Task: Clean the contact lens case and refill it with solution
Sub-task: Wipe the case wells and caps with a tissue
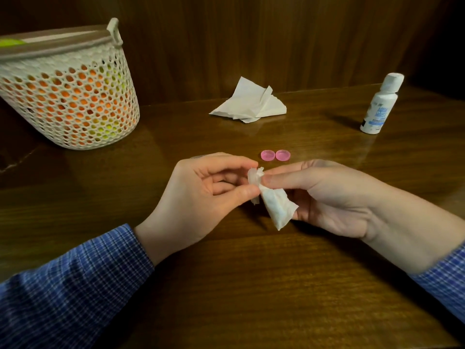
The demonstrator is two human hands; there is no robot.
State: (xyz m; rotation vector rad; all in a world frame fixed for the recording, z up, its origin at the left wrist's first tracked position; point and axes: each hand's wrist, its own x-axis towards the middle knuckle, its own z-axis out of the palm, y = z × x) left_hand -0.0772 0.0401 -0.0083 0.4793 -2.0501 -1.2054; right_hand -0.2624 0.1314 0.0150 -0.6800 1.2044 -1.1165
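— What colours are showing on the bench [226, 285]?
— It's showing dark brown wood grain. The two caps [275, 155] are glowing pink, and the bottle [380, 107] is showing white with blue lettering.
— And the basket [73, 96]?
— Cream mesh, with orange and yellow-green showing through. The sleeves [75, 285] are showing a blue check, the tissues [251, 103] white.

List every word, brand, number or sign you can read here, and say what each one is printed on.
"AQUA": blue letters on the label of the white bottle, far right on the table.
A second blue line under it starts with "M"; the rest is too blurred to read.
Smaller print lower on the label, and the dark patch at its bottom left: too small and blurred to read.
Basket, tissues, pink caps: no text visible.
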